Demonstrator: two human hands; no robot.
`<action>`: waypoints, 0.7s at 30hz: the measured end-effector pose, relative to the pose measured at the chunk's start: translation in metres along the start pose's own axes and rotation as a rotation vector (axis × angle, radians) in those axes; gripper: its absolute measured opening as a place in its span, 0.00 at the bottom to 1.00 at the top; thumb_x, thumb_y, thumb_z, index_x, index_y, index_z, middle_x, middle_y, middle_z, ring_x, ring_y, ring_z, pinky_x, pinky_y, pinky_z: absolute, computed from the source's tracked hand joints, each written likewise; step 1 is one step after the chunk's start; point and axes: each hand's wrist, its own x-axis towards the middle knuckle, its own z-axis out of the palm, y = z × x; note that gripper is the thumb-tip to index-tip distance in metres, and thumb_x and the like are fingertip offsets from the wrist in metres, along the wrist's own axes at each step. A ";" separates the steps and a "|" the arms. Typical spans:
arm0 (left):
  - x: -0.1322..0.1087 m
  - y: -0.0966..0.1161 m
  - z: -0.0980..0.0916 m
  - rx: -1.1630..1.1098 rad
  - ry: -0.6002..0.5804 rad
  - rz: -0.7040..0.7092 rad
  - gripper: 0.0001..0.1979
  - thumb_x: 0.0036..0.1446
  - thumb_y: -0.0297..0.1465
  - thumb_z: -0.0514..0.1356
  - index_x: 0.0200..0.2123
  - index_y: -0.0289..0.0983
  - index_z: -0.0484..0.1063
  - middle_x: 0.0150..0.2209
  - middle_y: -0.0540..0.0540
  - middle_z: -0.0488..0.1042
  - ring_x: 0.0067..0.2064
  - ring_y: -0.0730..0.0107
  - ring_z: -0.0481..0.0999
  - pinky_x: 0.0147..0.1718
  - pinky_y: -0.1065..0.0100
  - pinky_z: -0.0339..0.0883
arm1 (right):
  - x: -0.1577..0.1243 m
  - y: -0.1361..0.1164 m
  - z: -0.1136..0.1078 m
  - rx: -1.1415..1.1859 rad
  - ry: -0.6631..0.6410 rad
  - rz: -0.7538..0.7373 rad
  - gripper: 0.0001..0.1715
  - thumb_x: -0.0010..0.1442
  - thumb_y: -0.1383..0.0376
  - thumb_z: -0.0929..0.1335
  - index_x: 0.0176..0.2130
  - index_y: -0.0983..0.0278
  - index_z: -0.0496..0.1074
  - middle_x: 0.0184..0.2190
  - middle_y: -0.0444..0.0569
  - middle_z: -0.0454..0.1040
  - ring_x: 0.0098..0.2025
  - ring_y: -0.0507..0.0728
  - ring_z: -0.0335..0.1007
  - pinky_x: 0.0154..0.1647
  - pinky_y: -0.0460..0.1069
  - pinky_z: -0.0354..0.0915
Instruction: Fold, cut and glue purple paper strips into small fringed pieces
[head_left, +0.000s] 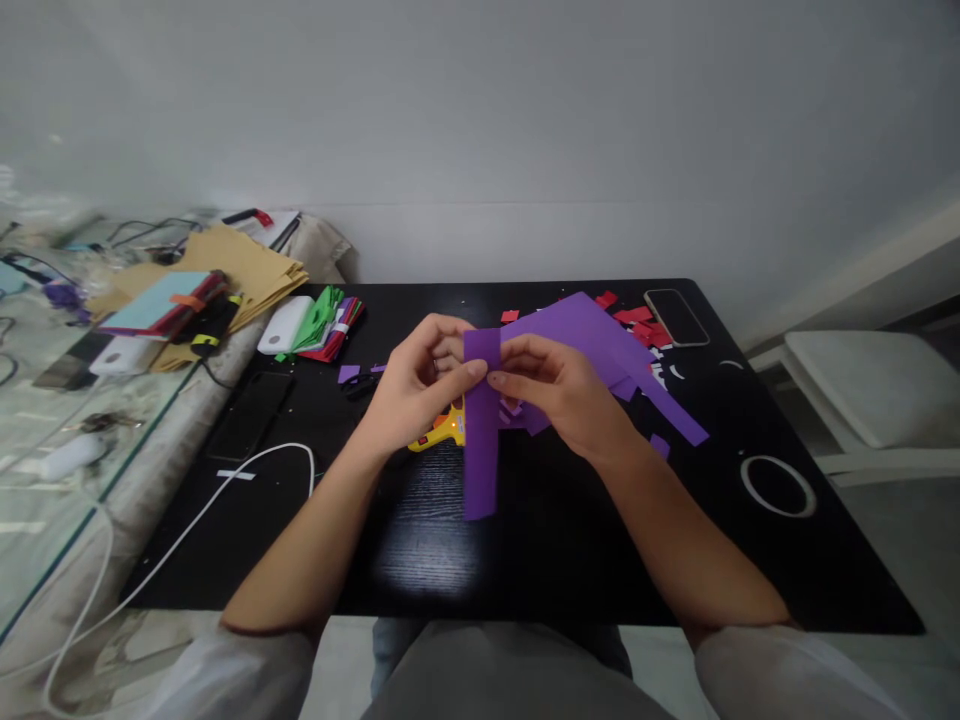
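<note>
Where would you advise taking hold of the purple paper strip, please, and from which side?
Probably at the upper end of the purple strip, pinching its flat faces from both long edges, as the left hand and right hand do. It is long, narrow and thin, hanging toward the black table, so a lower grip would likely let the top flop.

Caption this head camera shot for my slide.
Left hand and right hand pinch a purple paper strip over a black table.

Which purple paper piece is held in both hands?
The long narrow purple strip hanging down; left hand and right hand pinch its top. The wider purple sheets lie behind it.
</note>
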 end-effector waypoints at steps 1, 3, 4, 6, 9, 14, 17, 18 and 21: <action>0.000 0.000 0.003 0.034 0.030 0.008 0.15 0.57 0.37 0.72 0.42 0.38 0.73 0.31 0.52 0.75 0.27 0.76 0.73 0.28 0.74 0.70 | -0.001 -0.001 0.001 -0.017 -0.005 0.008 0.18 0.52 0.59 0.82 0.39 0.62 0.79 0.34 0.43 0.81 0.31 0.51 0.76 0.34 0.47 0.73; 0.000 0.000 0.007 0.081 0.053 0.011 0.14 0.57 0.38 0.72 0.38 0.37 0.74 0.29 0.51 0.75 0.28 0.75 0.74 0.29 0.73 0.70 | -0.002 -0.004 0.003 -0.045 -0.008 0.017 0.19 0.53 0.57 0.82 0.40 0.62 0.79 0.34 0.44 0.81 0.31 0.52 0.76 0.34 0.48 0.74; 0.000 0.000 0.008 0.098 0.049 0.007 0.13 0.57 0.38 0.72 0.37 0.37 0.74 0.29 0.51 0.76 0.28 0.75 0.74 0.29 0.73 0.69 | -0.003 -0.005 0.003 -0.056 0.006 0.010 0.20 0.54 0.56 0.81 0.40 0.62 0.78 0.33 0.44 0.81 0.31 0.52 0.77 0.33 0.48 0.75; -0.002 0.001 0.009 0.133 0.032 -0.005 0.13 0.58 0.38 0.72 0.38 0.37 0.76 0.30 0.50 0.77 0.28 0.74 0.74 0.29 0.72 0.68 | -0.003 -0.006 0.003 -0.076 0.063 -0.019 0.19 0.55 0.54 0.81 0.41 0.62 0.78 0.32 0.44 0.80 0.30 0.52 0.77 0.33 0.49 0.76; -0.004 0.003 0.009 0.183 0.018 0.008 0.12 0.59 0.38 0.71 0.39 0.37 0.76 0.30 0.51 0.76 0.27 0.75 0.72 0.27 0.73 0.65 | -0.003 -0.007 0.002 -0.092 0.133 -0.062 0.18 0.55 0.54 0.81 0.38 0.63 0.78 0.29 0.43 0.79 0.27 0.52 0.76 0.31 0.49 0.76; -0.002 0.008 0.008 0.143 0.020 0.021 0.17 0.64 0.45 0.67 0.32 0.37 0.75 0.25 0.52 0.70 0.26 0.75 0.68 0.26 0.72 0.63 | -0.002 -0.006 0.002 -0.125 0.167 -0.123 0.19 0.54 0.53 0.81 0.37 0.62 0.79 0.30 0.44 0.80 0.27 0.53 0.77 0.32 0.50 0.78; -0.001 0.005 0.008 0.054 0.010 -0.035 0.18 0.61 0.45 0.69 0.31 0.37 0.74 0.26 0.52 0.70 0.27 0.75 0.69 0.27 0.72 0.65 | -0.002 -0.006 0.003 -0.124 0.174 -0.149 0.20 0.53 0.52 0.81 0.38 0.61 0.79 0.32 0.45 0.81 0.29 0.54 0.78 0.32 0.51 0.79; -0.001 0.004 0.008 0.025 0.009 -0.060 0.18 0.61 0.45 0.70 0.32 0.37 0.74 0.27 0.52 0.71 0.27 0.74 0.70 0.27 0.72 0.65 | -0.002 -0.006 0.003 -0.120 0.177 -0.154 0.20 0.53 0.52 0.82 0.38 0.61 0.79 0.33 0.45 0.81 0.29 0.54 0.79 0.33 0.51 0.80; -0.002 0.001 0.011 -0.047 0.001 -0.139 0.19 0.59 0.46 0.71 0.34 0.38 0.73 0.29 0.51 0.73 0.29 0.72 0.75 0.28 0.72 0.70 | -0.002 -0.005 0.004 -0.121 0.195 -0.155 0.20 0.54 0.51 0.81 0.37 0.61 0.79 0.33 0.46 0.82 0.31 0.55 0.80 0.35 0.53 0.81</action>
